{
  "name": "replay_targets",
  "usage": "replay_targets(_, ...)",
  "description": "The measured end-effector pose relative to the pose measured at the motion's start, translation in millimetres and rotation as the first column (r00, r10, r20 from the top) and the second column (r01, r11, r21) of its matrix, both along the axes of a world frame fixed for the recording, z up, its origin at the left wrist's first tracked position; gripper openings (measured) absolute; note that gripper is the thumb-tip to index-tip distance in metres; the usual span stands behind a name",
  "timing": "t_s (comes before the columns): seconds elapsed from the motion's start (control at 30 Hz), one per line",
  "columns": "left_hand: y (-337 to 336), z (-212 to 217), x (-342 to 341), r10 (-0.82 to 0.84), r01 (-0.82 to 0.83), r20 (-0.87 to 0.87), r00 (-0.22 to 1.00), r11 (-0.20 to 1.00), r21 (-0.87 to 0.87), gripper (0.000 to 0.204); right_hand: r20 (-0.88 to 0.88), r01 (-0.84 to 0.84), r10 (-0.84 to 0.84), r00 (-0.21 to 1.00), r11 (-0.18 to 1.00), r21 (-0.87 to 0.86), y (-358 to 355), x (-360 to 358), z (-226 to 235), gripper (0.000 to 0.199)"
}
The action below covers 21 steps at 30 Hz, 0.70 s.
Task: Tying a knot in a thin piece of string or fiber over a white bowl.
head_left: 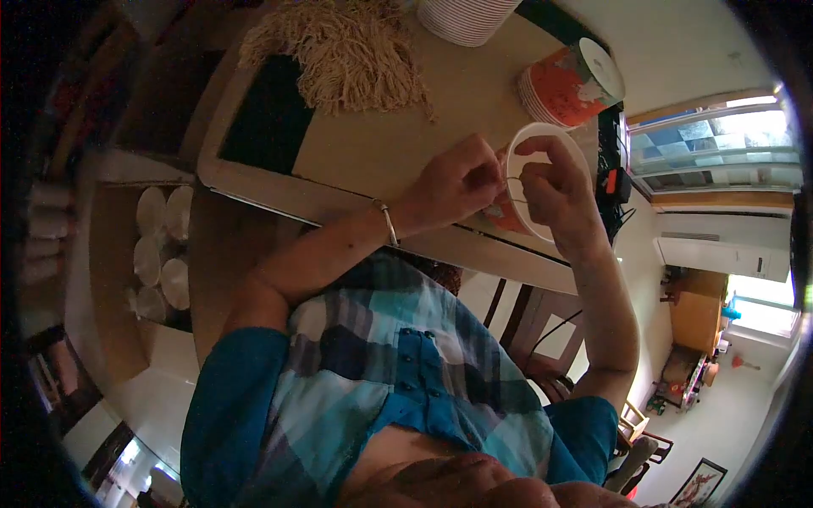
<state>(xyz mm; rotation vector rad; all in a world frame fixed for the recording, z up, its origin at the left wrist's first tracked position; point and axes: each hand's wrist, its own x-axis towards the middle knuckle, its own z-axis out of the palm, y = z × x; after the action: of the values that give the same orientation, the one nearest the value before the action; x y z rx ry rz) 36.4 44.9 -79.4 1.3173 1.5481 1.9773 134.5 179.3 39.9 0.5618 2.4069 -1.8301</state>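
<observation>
A paper bucket [506, 213], white inside with a red print outside, lies tilted at the table's near edge, its round mouth turned to the right. My right hand [555, 193] reaches into the mouth, its fingers curled around a thin beige cord [513, 179]. Just outside the bucket's wall, my left hand [464, 178] is closed in a pinch near the same cord; its fingertips hide what lies between them. Two short strands of cord show between my hands across the rim. A tangled pile of beige cords [364, 63] rests farther back on the table.
Behind the bucket stands a stack of red-printed paper buckets [569, 83]. A stack of white buckets [468, 19] is at the far edge. Black cables with a red-orange piece [611, 181] run along the right side. A cardboard box [114, 288] with white round stacks sits at left.
</observation>
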Motion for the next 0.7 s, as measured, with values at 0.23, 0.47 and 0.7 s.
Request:
replay_targets(0.23,-1,0,5,0.018,-0.017,0.111,0.994,1.000,-0.005,0.021,-0.008,0.005,-0.005,1.000,1.000,-0.021,-4,1,3,0.022)
replay_targets(0.47,-1,3,1,-0.035,0.036,0.061,0.998,0.999,-0.028,0.006,-0.003,0.055,-0.055,0.999,0.998,-0.034,-7,1,4,0.020)
replay_targets(0.7,4,-6,3,-0.036,0.033,0.038,0.999,0.997,0.072,0.005,-0.043,0.001,-0.003,0.999,0.999,-0.040,-6,1,1,0.019)
